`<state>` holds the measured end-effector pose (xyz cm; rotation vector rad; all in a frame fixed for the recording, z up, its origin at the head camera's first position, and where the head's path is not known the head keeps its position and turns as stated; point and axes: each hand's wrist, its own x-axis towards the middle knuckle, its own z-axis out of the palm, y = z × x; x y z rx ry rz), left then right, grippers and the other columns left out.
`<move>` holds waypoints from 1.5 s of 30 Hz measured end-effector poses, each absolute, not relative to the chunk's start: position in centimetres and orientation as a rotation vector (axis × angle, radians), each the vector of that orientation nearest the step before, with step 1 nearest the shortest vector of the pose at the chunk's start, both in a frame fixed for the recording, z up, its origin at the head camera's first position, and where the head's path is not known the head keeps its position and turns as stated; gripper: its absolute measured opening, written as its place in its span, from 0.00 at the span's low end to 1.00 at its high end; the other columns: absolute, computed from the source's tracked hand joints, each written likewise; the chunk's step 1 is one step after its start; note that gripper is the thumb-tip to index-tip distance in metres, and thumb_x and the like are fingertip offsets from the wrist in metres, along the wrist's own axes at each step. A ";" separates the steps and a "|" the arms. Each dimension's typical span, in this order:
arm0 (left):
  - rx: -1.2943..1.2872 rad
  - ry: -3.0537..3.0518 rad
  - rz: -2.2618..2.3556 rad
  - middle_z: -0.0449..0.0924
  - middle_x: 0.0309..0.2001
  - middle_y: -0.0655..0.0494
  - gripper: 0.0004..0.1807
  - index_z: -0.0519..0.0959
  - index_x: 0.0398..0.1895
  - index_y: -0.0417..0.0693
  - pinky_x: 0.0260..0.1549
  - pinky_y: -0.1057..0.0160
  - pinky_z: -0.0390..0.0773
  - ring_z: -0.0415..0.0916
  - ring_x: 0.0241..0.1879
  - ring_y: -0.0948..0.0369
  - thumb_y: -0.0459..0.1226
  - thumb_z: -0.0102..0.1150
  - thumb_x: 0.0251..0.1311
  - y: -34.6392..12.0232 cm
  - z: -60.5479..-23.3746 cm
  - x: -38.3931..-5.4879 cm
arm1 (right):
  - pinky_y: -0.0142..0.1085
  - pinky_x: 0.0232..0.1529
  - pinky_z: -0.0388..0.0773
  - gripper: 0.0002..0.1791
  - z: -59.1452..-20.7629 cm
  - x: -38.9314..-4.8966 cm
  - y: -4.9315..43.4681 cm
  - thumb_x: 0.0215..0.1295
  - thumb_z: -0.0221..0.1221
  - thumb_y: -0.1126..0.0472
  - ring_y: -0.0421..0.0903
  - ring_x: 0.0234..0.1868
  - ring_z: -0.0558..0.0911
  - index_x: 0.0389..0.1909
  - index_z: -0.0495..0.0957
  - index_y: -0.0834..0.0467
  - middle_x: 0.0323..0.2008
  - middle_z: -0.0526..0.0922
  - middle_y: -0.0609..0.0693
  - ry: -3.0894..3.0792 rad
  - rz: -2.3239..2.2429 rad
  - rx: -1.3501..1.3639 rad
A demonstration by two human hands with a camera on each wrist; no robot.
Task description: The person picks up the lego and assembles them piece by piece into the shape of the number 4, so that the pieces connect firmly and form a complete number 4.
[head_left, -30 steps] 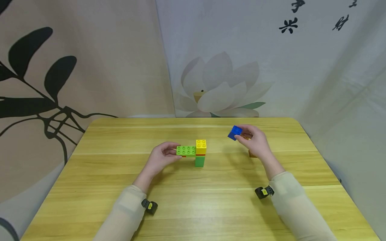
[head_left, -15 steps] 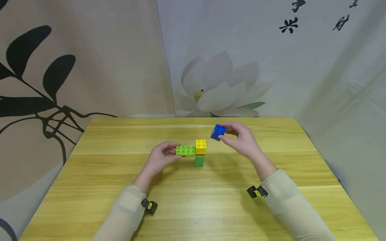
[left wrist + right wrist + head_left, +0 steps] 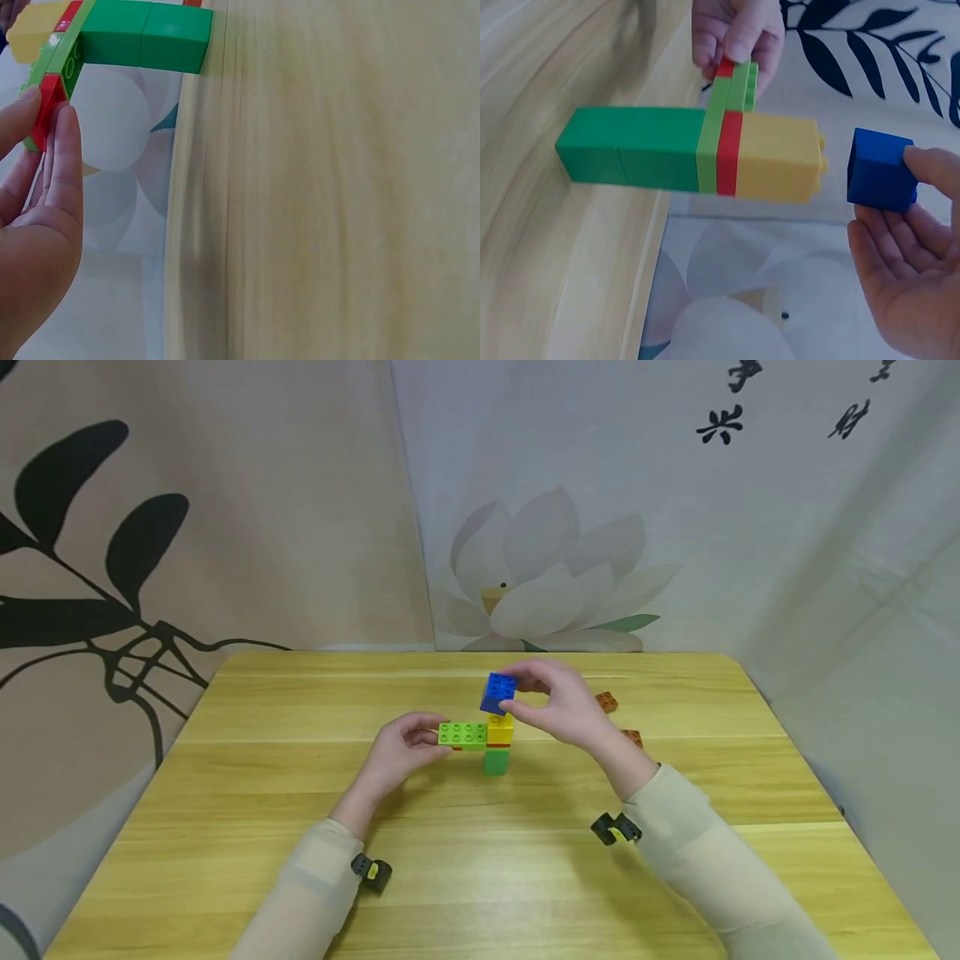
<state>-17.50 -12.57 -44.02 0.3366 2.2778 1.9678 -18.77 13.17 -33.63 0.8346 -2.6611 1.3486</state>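
Observation:
A small tower of toy building bricks stands on the table: two dark green bricks [image 3: 660, 148] at the bottom, then thin light green and red layers, and a yellow brick [image 3: 500, 732] on top. A light green plate [image 3: 462, 734] juts out to the left. My left hand [image 3: 397, 747] pinches its outer end, where a red piece [image 3: 49, 101] sits underneath. Between the thumb and fingers of my right hand [image 3: 562, 703] is a blue brick [image 3: 495, 693]. It hangs over the yellow brick's studs, with a gap between them in the right wrist view.
Two orange-brown bricks [image 3: 606, 702] lie on the table to the right, partly behind my right hand and forearm. Printed cloth [image 3: 555, 568] hangs behind the table's far edge. Each wrist wears a small black camera [image 3: 617, 828].
My right hand has carried the blue brick leftward from the right side to over the tower, uncovering the orange-brown bricks. The left hand and tower have stayed in place.

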 end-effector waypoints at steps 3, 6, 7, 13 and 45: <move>0.358 2.274 1.975 0.79 0.41 0.46 0.22 0.76 0.49 0.39 0.37 0.63 0.79 0.76 0.40 0.51 0.31 0.69 0.47 -12.6 -44.1 -17.5 | 0.37 0.50 0.74 0.21 -33.5 -18.9 12.1 0.56 0.65 0.55 0.41 0.44 0.78 0.51 0.76 0.55 0.46 0.78 0.45 -2.682 1.282 0.917; 0.365 2.273 1.985 0.79 0.41 0.46 0.22 0.76 0.49 0.39 0.37 0.62 0.79 0.76 0.40 0.50 0.31 0.68 0.48 -12.6 -44.2 -17.6 | 0.37 0.50 0.74 0.21 -33.4 -19.0 11.2 0.56 0.65 0.56 0.41 0.45 0.78 0.51 0.76 0.55 0.45 0.79 0.45 -2.696 1.206 1.008; 0.369 2.270 1.987 0.79 0.41 0.46 0.22 0.76 0.49 0.39 0.37 0.62 0.79 0.76 0.40 0.50 0.32 0.68 0.48 -12.7 -44.2 -17.6 | 0.37 0.50 0.74 0.20 -33.4 -19.1 10.8 0.56 0.65 0.57 0.41 0.45 0.78 0.51 0.76 0.55 0.45 0.79 0.46 -2.700 1.181 1.036; 0.380 2.260 1.976 0.79 0.40 0.44 0.22 0.75 0.49 0.39 0.38 0.61 0.79 0.77 0.40 0.51 0.33 0.68 0.50 -12.7 -44.3 -17.7 | 0.37 0.50 0.74 0.19 -33.5 -19.5 9.4 0.56 0.65 0.58 0.40 0.45 0.78 0.49 0.77 0.56 0.44 0.79 0.46 -2.731 1.081 1.143; 0.345 2.260 1.974 0.78 0.38 0.40 0.20 0.74 0.48 0.30 0.36 0.65 0.79 0.76 0.38 0.48 0.26 0.64 0.50 -11.9 -41.5 -16.5 | 0.35 0.47 0.74 0.18 -34.3 -19.9 7.5 0.54 0.66 0.53 0.40 0.41 0.80 0.45 0.79 0.55 0.39 0.82 0.45 -2.909 0.836 1.133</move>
